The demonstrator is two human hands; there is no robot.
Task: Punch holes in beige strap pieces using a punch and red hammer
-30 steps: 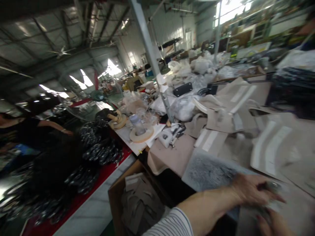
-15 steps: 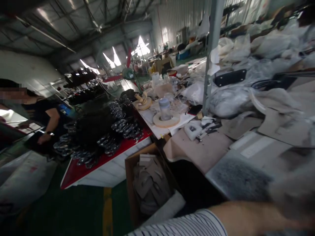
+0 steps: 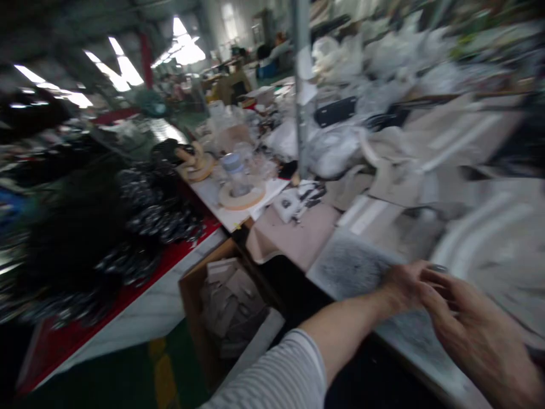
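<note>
My left hand [image 3: 402, 282] reaches out from a striped sleeve [image 3: 281, 375] over the near edge of a grey speckled board [image 3: 349, 264] on the work table. Its fingers are covered by my right hand [image 3: 481, 335], which lies just in front of it with fingers stretched toward the left. Both hands are smeared by motion, and a small dark thing shows at the left fingertips that I cannot make out. Beige cut pieces with white strips [image 3: 374, 213] lie on the table beyond the hands.
A wide tape roll [image 3: 242, 199] with a plastic bottle [image 3: 232, 169] standing in it sits further left. An open cardboard box [image 3: 221, 307] of beige scraps stands on the floor below the table edge. A red-topped table [image 3: 170, 255] carries dark shiny items. A grey pole [image 3: 301, 85] rises behind.
The view has swung back to the right and down. Both hands show again over the grey board; half a second ago they were a blur. The person at the left is out of view.
</note>
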